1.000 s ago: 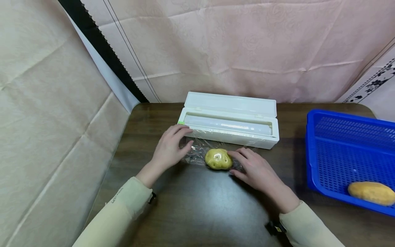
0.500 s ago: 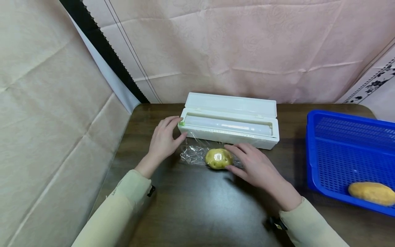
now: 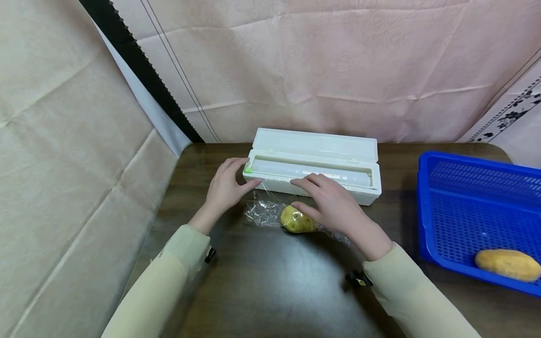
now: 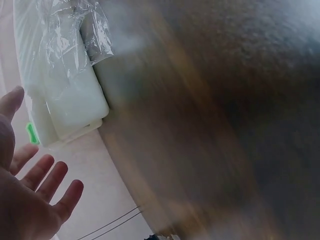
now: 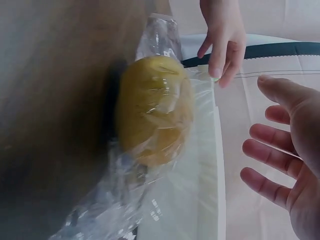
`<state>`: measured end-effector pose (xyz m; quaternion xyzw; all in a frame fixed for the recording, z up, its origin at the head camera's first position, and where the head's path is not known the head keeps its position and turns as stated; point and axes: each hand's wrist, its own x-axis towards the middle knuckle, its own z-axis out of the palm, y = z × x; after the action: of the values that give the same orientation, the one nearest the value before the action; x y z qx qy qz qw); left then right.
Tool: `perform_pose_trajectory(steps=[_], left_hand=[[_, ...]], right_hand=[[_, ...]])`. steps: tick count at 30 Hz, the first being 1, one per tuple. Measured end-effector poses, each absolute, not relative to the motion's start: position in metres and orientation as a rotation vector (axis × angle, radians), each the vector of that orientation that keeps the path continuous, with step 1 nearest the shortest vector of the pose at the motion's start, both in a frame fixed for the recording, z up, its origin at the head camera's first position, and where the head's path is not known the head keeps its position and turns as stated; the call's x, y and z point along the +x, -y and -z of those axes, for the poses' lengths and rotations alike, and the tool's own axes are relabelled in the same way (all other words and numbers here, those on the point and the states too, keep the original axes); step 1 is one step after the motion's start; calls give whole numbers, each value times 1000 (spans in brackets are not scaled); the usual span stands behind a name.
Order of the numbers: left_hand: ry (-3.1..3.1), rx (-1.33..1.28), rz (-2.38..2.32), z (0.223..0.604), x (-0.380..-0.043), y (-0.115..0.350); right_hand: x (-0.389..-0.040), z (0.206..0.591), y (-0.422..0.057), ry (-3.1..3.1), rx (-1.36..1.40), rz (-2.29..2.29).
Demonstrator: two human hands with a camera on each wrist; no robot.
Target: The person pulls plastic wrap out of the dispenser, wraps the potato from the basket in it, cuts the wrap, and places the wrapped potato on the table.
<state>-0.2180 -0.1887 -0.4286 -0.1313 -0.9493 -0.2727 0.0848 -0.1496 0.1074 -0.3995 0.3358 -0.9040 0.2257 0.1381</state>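
A potato [image 3: 295, 220] wrapped in clear cling film [image 3: 263, 214] lies on the table in front of a white cling film box [image 3: 274, 183]. The box lid is raised, and a film roll [image 3: 276, 167] shows inside. My left hand [image 3: 223, 190] is at the box's left end, thumb and fingers spread around that corner, near a green slider [image 3: 248, 171]. Relaxed fingers of my right hand [image 3: 336, 206] hang over the box's front edge and overlap the potato's right side. In the right wrist view that hand holds nothing; film trails from both ends of the potato [image 5: 155, 110].
To the right stands a blue plastic basket [image 3: 465, 192] with a yellow oblong potato-like item [image 3: 508, 264] in it. Pale cloth [image 3: 338, 61] hangs behind the dark wooden table [image 3: 287, 281] and along its left side.
My right hand has left the potato's right side and moved up and left over the box's front. My left hand has shifted slightly left, off the film, to the box's end.
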Motion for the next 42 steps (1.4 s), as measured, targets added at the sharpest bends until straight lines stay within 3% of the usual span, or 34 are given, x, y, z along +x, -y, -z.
perform_pose_trajectory(steps=[14, 42], left_hand=[[2808, -380, 863, 436, -225, 186], [2751, -391, 928, 442, -228, 188]], right_hand=[[-188, 383, -77, 2668, 1060, -551], [-241, 388, -8, 2858, 1084, -211]])
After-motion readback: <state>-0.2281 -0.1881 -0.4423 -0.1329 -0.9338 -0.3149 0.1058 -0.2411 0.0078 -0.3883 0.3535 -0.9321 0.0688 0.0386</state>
